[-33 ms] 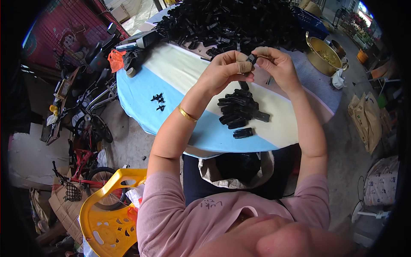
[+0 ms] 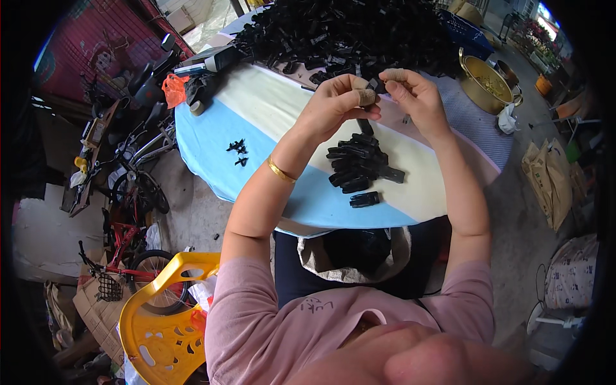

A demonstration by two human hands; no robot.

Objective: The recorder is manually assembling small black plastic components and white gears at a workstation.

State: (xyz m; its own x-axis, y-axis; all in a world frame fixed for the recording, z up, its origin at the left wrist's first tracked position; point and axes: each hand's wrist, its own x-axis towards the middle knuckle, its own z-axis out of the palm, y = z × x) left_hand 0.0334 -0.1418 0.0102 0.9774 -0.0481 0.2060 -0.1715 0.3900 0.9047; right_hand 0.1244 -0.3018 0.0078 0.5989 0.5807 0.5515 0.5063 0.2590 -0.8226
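Observation:
Above the far half of the table, my left hand (image 2: 337,106) pinches a small black plastic piece (image 2: 372,85) between taped thumb and forefinger. My right hand (image 2: 417,96) is close beside it, a short gap away, with thumb and bent forefinger drawn together and tape on a fingertip. Whatever may sit in that pinch is too small to make out. Below the hands lies a cluster of black plastic pieces (image 2: 356,157), with one single black piece (image 2: 365,199) nearer me. Several tiny black parts (image 2: 238,151) lie on the blue stripe at left.
A large heap of black pieces (image 2: 346,35) covers the table's far side. The striped tablecloth (image 2: 256,122) reaches toward my lap, where an open bag (image 2: 401,256) rests. A gold-coloured pot (image 2: 481,86) stands at far right, a yellow chair (image 2: 138,321) at near left, bicycles (image 2: 122,247) beyond.
My right hand has drawn slightly right, away from the black piece in my left hand, and a small gap has opened between them. The left hand has barely moved.

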